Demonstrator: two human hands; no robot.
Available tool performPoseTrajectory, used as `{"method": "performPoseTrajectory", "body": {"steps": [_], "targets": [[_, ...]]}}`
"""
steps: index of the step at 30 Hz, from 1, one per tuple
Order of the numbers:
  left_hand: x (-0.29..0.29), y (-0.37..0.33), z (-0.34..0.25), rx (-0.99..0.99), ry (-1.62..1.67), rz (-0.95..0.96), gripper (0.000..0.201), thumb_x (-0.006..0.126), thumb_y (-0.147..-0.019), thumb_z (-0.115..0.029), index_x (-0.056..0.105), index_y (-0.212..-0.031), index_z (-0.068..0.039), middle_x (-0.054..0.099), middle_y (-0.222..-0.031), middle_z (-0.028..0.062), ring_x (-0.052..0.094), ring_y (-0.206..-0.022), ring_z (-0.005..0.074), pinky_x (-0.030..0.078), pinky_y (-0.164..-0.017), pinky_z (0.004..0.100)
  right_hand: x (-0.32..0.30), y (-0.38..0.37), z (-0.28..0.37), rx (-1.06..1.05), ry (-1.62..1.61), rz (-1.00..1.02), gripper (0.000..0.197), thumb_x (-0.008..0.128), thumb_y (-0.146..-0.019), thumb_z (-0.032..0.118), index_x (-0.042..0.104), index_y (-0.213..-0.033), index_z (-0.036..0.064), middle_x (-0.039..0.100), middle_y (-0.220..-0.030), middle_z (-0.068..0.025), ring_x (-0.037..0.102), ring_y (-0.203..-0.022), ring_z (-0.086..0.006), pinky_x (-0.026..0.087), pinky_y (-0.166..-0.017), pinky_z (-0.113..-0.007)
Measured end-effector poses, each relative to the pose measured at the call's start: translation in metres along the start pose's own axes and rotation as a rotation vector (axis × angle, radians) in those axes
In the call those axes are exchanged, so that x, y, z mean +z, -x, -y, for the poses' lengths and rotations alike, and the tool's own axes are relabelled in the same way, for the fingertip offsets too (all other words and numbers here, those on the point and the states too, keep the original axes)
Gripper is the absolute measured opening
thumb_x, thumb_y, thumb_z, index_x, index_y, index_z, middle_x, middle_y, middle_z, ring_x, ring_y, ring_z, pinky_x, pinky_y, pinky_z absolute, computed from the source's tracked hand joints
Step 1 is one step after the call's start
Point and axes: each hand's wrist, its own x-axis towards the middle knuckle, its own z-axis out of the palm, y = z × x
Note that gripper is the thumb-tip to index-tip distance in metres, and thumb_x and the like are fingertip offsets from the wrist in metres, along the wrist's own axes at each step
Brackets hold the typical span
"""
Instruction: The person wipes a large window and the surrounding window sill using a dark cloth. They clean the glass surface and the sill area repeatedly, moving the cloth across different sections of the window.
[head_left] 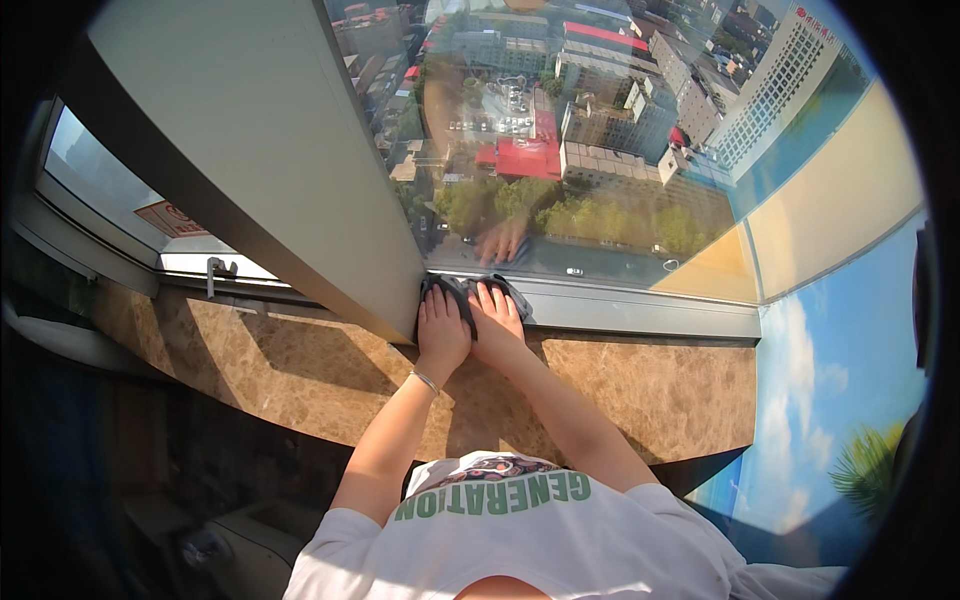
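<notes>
Both my hands are together at the foot of the large window, on a dark grey cloth [514,296] bunched against the metal frame. My left hand [441,325] presses its fingers over the cloth's left part, close to the wide pale pillar. Right beside it, my right hand [496,318] grips the cloth's right part, and the two hands touch at the thumbs. Folds of the cloth show around the fingertips and between the hands; the rest lies hidden under them. A thin bracelet [425,381] circles my left wrist.
Below the window runs a brown marbled sill [650,390]. The pale pillar [270,130] rises at the left, with a smaller window and its handle [212,275] beyond it. A sky-painted wall [800,400] bounds the right side. Buildings and trees show through the glass.
</notes>
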Motion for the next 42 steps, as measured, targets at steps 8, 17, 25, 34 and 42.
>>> {"method": "performPoseTrajectory", "body": {"steps": [8, 17, 25, 34, 42], "targets": [[-0.003, -0.020, -0.061, 0.181, 0.150, 0.184, 0.063, 0.050, -0.086, -0.038, 0.036, -0.135, 0.000, 0.030, -0.141, 0.0253, 0.027, -0.133, 0.0365, 0.021, -0.108, 0.0455, -0.031, 0.040, -0.069, 0.181, 0.118, 0.040, 0.073, 0.066, -0.070, 0.038, 0.042, -0.132, 0.0088, 0.033, -0.141, -0.0152, 0.030, -0.129, -0.0344, 0.026, -0.105, -0.046], [0.020, -0.021, -0.141, 0.372, 0.317, 0.125, 0.061, 0.049, -0.088, -0.040, 0.034, -0.139, -0.008, 0.030, -0.142, 0.0221, 0.027, -0.132, 0.0372, 0.020, -0.109, 0.0459, -0.076, 0.092, -0.132, 0.514, 0.144, 0.091, 0.085, 0.069, -0.069, 0.037, 0.032, -0.139, 0.0085, 0.022, -0.147, -0.0151, 0.018, -0.136, -0.0344, 0.019, -0.108, -0.048], [-0.008, -0.014, -0.083, 0.017, 0.026, 0.186, 0.072, 0.046, -0.086, -0.051, 0.036, -0.136, -0.002, 0.027, -0.142, 0.0265, 0.023, -0.133, 0.0407, 0.015, -0.110, 0.0466, -0.061, 0.053, -0.071, 0.283, 0.118, 0.180, 0.074, 0.068, -0.071, 0.040, 0.039, -0.137, 0.0191, 0.036, -0.138, -0.0184, 0.038, -0.122, -0.0358, 0.036, -0.097, -0.048], [0.014, -0.018, -0.127, 0.032, 0.130, 0.048, 0.062, 0.050, -0.085, -0.045, 0.038, -0.138, -0.015, 0.027, -0.141, 0.0279, 0.022, -0.132, 0.0447, 0.016, -0.107, 0.0538, -0.064, 0.079, -0.118, 0.308, 0.085, 0.129, 0.077, 0.059, -0.079, 0.049, 0.031, -0.141, 0.0152, 0.022, -0.147, -0.0165, 0.019, -0.135, -0.0376, 0.020, -0.109, -0.048], [0.019, -0.024, -0.252, 0.142, 0.174, 0.118, 0.061, 0.046, -0.089, -0.042, 0.033, -0.140, -0.011, 0.027, -0.139, 0.0317, 0.022, -0.131, 0.0464, 0.014, -0.108, 0.0538, -0.123, 0.140, -0.219, 0.383, 0.101, 0.227, 0.081, 0.056, -0.079, 0.056, 0.025, -0.144, 0.0176, 0.016, -0.149, -0.0155, 0.014, -0.138, -0.0361, 0.016, -0.111, -0.047]]}}
